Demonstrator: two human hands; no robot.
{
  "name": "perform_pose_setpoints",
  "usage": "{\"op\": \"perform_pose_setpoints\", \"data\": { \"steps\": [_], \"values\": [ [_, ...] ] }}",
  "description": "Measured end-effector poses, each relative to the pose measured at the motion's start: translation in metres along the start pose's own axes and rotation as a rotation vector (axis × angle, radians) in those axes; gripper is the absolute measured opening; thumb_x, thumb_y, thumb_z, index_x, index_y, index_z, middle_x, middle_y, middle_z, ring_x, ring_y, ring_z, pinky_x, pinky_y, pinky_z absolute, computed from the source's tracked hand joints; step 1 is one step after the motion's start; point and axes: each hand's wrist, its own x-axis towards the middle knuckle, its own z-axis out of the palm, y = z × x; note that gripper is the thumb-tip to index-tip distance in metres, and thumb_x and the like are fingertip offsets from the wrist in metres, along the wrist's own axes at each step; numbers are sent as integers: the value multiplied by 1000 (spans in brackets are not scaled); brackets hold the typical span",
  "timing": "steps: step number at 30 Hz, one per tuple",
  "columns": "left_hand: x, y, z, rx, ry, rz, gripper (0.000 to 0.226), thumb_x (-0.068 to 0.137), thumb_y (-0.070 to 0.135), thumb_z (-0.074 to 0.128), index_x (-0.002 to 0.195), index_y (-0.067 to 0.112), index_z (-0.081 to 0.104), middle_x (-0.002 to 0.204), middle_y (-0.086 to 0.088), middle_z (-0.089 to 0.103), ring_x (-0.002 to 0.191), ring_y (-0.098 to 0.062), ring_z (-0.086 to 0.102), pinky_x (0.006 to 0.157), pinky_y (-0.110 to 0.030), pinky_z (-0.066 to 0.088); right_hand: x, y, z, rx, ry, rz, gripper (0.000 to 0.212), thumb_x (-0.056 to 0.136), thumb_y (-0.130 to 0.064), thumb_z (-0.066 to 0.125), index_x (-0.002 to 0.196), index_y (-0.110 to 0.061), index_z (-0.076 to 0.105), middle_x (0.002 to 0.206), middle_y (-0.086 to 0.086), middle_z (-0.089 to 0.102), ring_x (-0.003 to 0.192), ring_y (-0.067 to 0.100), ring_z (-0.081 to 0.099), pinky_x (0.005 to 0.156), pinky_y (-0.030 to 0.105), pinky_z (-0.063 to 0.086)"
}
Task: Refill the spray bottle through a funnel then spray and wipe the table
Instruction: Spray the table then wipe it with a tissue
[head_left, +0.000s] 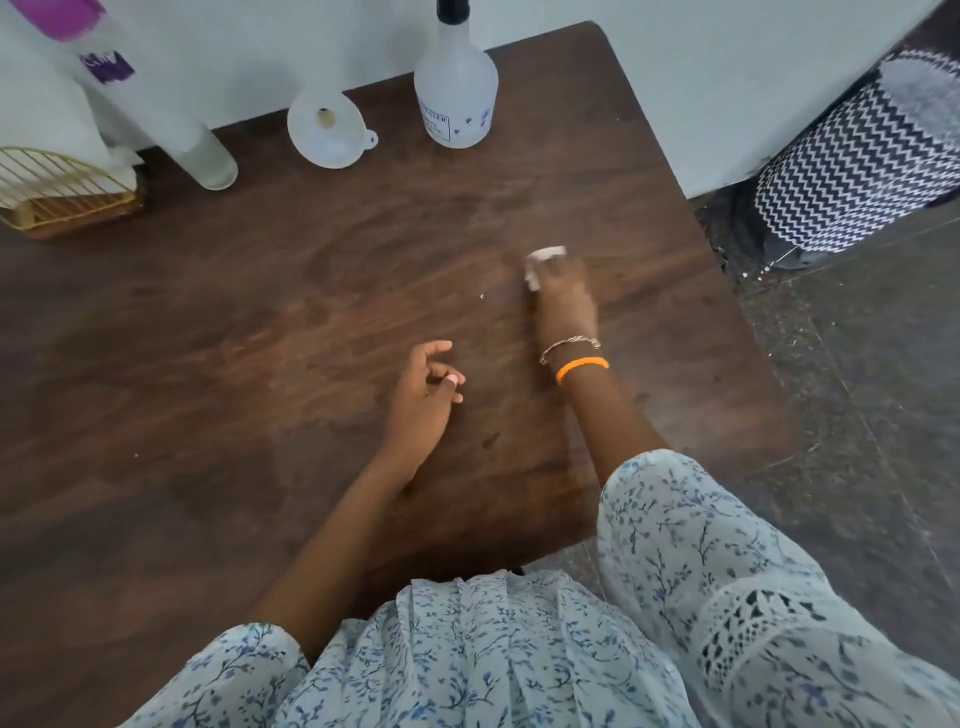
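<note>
My right hand (565, 304) presses a small white cloth (543, 259) onto the dark wooden table (260, 338), right of the middle; the hand is motion-blurred and covers most of the cloth. My left hand (422, 402) hovers just above the table near the middle, fingers loosely curled, holding nothing. The frosted spray bottle (456, 88) with a dark top stands at the table's far edge. Left of it lies a white funnel (327, 130), mouth up. A tall white refill bottle (171, 114) with a purple label stands further left.
A gold wire basket (62, 192) sits at the far left edge. Off the table's right side stands a black-and-white zigzag bin (862, 161) on a dark floor. A white wall runs behind the table.
</note>
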Motion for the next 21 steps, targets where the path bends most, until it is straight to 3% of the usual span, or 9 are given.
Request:
{"op": "perform_pose_setpoints", "data": {
  "steps": [3, 5, 8, 10, 12, 16, 18, 19, 21],
  "values": [
    [6, 0, -3, 8, 30, 5, 32, 91, -1, 46, 115, 20, 48, 85, 0, 57, 65, -8, 57, 67, -16, 44, -25, -28, 18, -32, -178, -428, 26, 82, -12, 42, 95, -5, 64, 103, 13, 62, 99, 23, 42, 57, 36, 55],
    [11, 0, -5, 9, 39, 5, 31, 91, 0, 47, 113, 22, 48, 85, -1, 58, 66, -10, 57, 69, -19, 43, -16, -8, 18, -68, -218, -496, 27, 87, -20, 39, 97, -11, 62, 107, 9, 60, 99, 22, 44, 63, 39, 55],
    [15, -1, -9, -6, 44, -1, 31, 91, -1, 47, 112, 22, 48, 82, 2, 57, 67, -11, 57, 69, -20, 44, 24, 32, 0, -105, -171, -93, 31, 90, -10, 40, 115, -9, 57, 124, 14, 51, 114, 30, 46, 89, 42, 45],
    [17, -2, -10, -15, 57, -3, 31, 91, -2, 47, 113, 20, 47, 80, 2, 57, 66, -11, 56, 67, -15, 43, 47, 46, -11, -156, -89, 248, 37, 88, 3, 39, 120, -5, 54, 126, 16, 47, 119, 31, 40, 84, 44, 48],
    [19, -2, -11, -15, 70, -14, 31, 91, -2, 47, 112, 21, 48, 81, 3, 57, 66, -11, 56, 67, -16, 42, 52, 33, -7, -176, -12, 284, 42, 85, 9, 36, 123, -3, 50, 126, 16, 45, 119, 31, 38, 78, 44, 50],
    [27, -1, -14, -26, 109, -29, 32, 90, -3, 46, 113, 19, 48, 80, 3, 56, 64, -9, 56, 67, -17, 42, 11, -24, 24, -41, -249, -252, 35, 88, 2, 40, 120, -2, 53, 125, 18, 50, 116, 30, 41, 84, 40, 47],
    [31, 0, -15, -32, 134, -22, 32, 90, -4, 46, 113, 18, 49, 79, 3, 56, 64, -10, 56, 67, -18, 43, -2, -27, 24, -39, -293, -521, 31, 86, -7, 41, 109, -4, 61, 112, 14, 60, 105, 23, 41, 68, 37, 55],
    [33, 0, -15, -34, 142, -18, 33, 90, -5, 45, 112, 19, 49, 78, 3, 56, 64, -11, 56, 69, -20, 44, 5, -15, 22, -12, -268, -563, 31, 85, -11, 41, 106, -6, 63, 109, 12, 61, 102, 21, 40, 66, 36, 56],
    [36, -1, -16, -31, 142, -22, 33, 89, -4, 46, 111, 21, 49, 78, 4, 56, 64, -11, 56, 74, -25, 46, 32, 10, 14, 3, -216, -381, 32, 85, -11, 39, 108, -9, 62, 114, 14, 58, 106, 24, 39, 78, 39, 52]
  ]
}}
